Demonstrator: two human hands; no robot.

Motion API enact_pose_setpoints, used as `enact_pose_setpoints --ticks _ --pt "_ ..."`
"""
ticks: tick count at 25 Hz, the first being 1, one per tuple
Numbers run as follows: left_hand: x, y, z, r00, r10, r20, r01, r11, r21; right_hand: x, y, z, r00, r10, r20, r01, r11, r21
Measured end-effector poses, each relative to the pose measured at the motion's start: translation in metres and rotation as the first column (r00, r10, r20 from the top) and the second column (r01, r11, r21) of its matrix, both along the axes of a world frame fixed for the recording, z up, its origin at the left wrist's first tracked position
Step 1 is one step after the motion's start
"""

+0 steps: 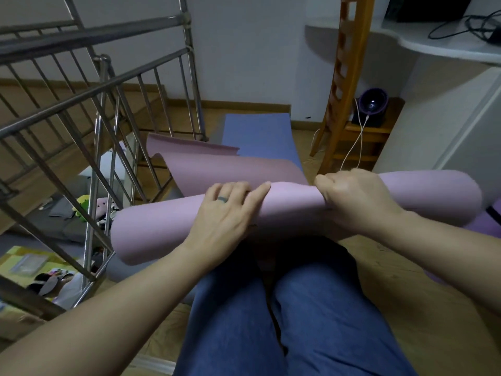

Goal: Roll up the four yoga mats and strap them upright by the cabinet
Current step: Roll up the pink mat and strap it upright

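Both forearms reach forward over the knees, and the left hand [225,213] lies palm-down across the top of the pink mat [162,226], fingers [257,189] laid long and fairly straight over the curve, pressing rather than clutching, a dark ring [222,198] on one finger. The right hand [357,202] is bunched into a tight grip, knuckles up, fingers curled hard round the roll, which pinches in narrow under it. The roll itself is a fat, matte, foam-looking tube, wider at its two open ends, held crosswise above the lap in blue jeans [311,321]. Its loose tail runs away toward the far wall as a smooth sheet with a wavy far edge. That tail lies over a flat blue mat [257,131] spread on the wooden floor [393,267]. At the floor's right edge a purple mat [485,223] peeks from beneath the roll's end. Along the left edge stands a steel railing [95,90], bare round bars with a dull shine.
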State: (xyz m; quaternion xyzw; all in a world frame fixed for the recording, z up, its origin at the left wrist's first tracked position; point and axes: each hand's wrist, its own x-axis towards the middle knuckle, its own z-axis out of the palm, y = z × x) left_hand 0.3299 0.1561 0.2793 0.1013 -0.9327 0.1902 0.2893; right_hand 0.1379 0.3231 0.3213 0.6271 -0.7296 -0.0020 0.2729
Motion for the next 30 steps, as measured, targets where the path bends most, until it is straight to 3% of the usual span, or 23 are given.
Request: enact_pose_setpoints --ticks 2,4,6,9,11,15,17,23,26,30 --pt "-0.001 -0.002 -0.007 1.0 0.01 0.016 -0.01 1.0 -0.005 0.003 0.0 -0.008 0.998 0.016 0.068 -0.015 1.0 -0.028" --pt "-0.001 0.003 -0.027 0.99 -0.009 0.144 0.006 1.0 0.025 0.015 0.003 -0.03 0.97 -0.139 0.199 0.106 0.981 0.165" --pt "0.007 0.014 -0.05 0.957 -0.059 0.282 0.019 0.99 0.142 0.03 0.013 -0.056 0.914 -0.294 0.281 0.16 0.894 0.418" --pt "0.013 0.028 -0.073 0.918 -0.107 0.381 -0.001 0.962 0.273 0.042 0.026 -0.076 0.85 -0.384 0.361 0.131 0.817 0.561" --pt "0.015 0.036 -0.073 0.884 -0.124 0.45 -0.037 0.942 0.332 0.048 0.034 -0.082 0.841 -0.388 0.376 0.122 0.815 0.567" --pt "0.015 0.043 -0.067 0.784 -0.039 0.619 -0.256 0.889 0.38 0.057 0.042 -0.101 0.945 -0.222 0.239 0.111 0.908 0.404" --pt "0.013 0.042 -0.059 0.769 -0.059 0.637 -0.277 0.866 0.416 0.056 0.036 -0.105 0.956 -0.204 0.209 0.117 0.923 0.366" --pt "-0.001 0.026 -0.025 0.755 -0.116 0.645 -0.318 0.795 0.516 0.042 0.011 -0.059 0.905 -0.301 0.3 0.142 0.879 0.454" --pt "-0.012 0.022 -0.01 0.712 -0.179 0.679 -0.373 0.723 0.581 0.033 0.002 -0.043 0.844 -0.423 0.329 0.168 0.792 0.587" --pt "-0.007 0.033 -0.033 0.565 -0.297 0.77 -0.529 0.586 0.614 0.038 0.001 -0.077 0.721 -0.557 0.412 -0.035 0.565 0.824"
